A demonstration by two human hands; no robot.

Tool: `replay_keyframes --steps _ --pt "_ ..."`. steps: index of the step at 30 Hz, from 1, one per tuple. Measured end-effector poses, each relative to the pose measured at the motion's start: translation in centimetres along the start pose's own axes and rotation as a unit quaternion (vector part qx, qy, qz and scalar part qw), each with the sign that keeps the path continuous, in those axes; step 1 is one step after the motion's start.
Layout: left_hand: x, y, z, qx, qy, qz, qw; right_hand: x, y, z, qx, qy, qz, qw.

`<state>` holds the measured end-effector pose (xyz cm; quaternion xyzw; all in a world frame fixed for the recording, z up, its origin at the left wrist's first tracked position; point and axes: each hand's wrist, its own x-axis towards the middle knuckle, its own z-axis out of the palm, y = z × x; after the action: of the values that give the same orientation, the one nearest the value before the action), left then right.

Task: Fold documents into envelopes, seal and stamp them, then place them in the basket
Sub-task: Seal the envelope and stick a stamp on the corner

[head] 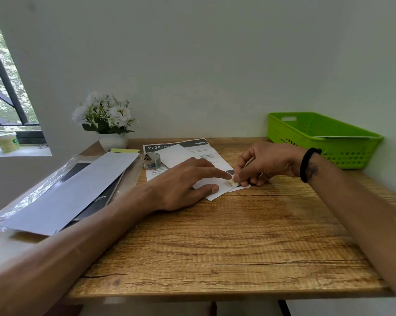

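Observation:
A white envelope [212,191] lies on the wooden table [215,247], partly on a printed document [204,153]. My left hand [181,185] rests flat on the envelope, fingers straight, the index fingertip beside a small stamp [231,183]. My right hand [265,165] pinches that stamp at the envelope's right end. A roll of stamps [151,160] stands just left of the document. The green basket [322,137] sits at the back right with a white sheet edge showing inside.
A stack of white envelopes [74,192] on a dark packet in clear wrap lies at the left. A potted white flower [108,124] stands at the back left. A tub [6,140] sits on the window sill. The wall runs close behind the table.

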<state>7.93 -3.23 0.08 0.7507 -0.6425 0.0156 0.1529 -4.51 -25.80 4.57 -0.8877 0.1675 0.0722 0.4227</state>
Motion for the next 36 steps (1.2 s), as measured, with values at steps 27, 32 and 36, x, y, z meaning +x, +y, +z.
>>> replay_keyframes --steps 27,32,36 --pt "0.20 -0.33 0.11 -0.002 -0.007 0.010 1.000 0.14 -0.52 0.52 -0.070 0.043 0.023 0.996" --pt "0.18 -0.21 0.13 -0.009 -0.004 0.012 1.000 0.32 0.00 0.26 -0.066 0.072 0.025 0.995" --pt "0.18 -0.16 0.04 -0.011 -0.007 0.009 1.000 0.40 0.26 0.25 -0.037 0.088 0.017 0.995"
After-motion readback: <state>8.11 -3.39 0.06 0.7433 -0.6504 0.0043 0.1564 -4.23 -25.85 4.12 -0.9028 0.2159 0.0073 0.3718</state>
